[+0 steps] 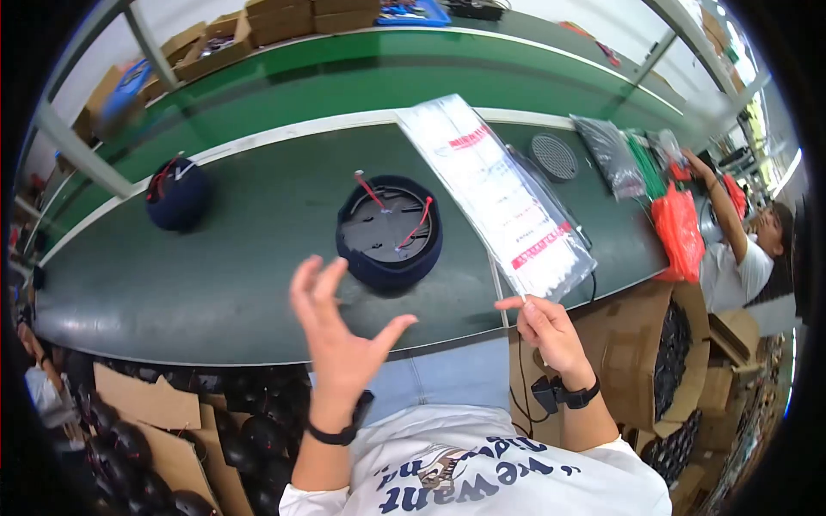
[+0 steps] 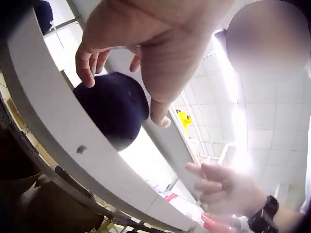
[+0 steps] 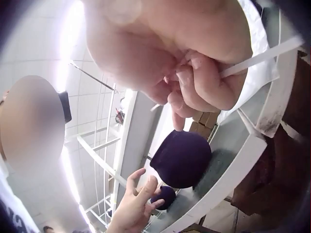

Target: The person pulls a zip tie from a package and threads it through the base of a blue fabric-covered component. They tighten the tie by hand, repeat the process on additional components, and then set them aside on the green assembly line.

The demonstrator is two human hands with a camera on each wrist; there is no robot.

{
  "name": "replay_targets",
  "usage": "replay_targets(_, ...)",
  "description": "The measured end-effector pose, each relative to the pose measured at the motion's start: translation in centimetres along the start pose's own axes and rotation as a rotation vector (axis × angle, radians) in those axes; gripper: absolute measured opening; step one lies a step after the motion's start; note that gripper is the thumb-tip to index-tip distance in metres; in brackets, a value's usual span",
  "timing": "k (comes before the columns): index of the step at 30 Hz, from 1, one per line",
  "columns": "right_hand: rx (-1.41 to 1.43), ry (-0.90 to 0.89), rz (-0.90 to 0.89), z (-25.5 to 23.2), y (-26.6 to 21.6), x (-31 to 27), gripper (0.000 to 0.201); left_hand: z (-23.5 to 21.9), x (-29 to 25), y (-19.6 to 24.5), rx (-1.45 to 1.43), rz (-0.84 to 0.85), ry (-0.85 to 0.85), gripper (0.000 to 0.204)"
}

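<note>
A round navy cap-like object (image 1: 390, 232) lies hollow side up on the green table, its black inner shell showing two red-tipped wires. My left hand (image 1: 340, 344) is just in front of it with fingers and thumb spread, holding nothing; in the left wrist view the fingers (image 2: 86, 77) overlap the navy object (image 2: 114, 109), and contact cannot be told. My right hand (image 1: 553, 337), to the right by the table's front edge, has its fingers curled round a thin white strip (image 3: 265, 57), its index finger pointing out. That hand does not touch the navy object (image 3: 182, 158).
A second navy object (image 1: 178, 196) is at the table's left. Plastic-wrapped white printed sheets (image 1: 499, 189) lie right of centre, with a round black mesh piece (image 1: 553, 157), grey bag (image 1: 609, 155) and red bag (image 1: 678, 232) beyond. Cardboard boxes (image 1: 615, 344) stand below; another person (image 1: 748, 267) is at right.
</note>
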State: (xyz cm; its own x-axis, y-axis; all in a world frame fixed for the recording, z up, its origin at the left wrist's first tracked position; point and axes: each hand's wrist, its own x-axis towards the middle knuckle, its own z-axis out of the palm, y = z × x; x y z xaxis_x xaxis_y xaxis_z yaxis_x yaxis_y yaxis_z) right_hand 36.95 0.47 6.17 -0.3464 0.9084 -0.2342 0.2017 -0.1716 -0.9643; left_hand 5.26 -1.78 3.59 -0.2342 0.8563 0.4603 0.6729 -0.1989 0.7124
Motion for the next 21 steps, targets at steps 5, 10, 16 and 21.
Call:
replay_targets(5,0.159,-0.080,0.080,-1.5,1.7,-2.0,0.041,-2.1,7.7,-1.8,-0.011,0.152,-0.200,0.105)
replay_targets(10,0.214,0.000,0.053,-0.9,1.6,-3.1,0.036,0.3,7.2,-2.0,-0.180,0.113,-0.265,0.066)
replay_targets(16,0.368,0.076,0.086,-1.7,2.0,-2.0,0.029,4.9,-0.7,2.7,-0.055,-0.077,-0.008,0.074)
replay_targets(21,0.501,0.100,0.090,-1.4,0.8,-0.7,0.031,1.9,3.0,3.2,0.052,0.249,-0.066,0.090)
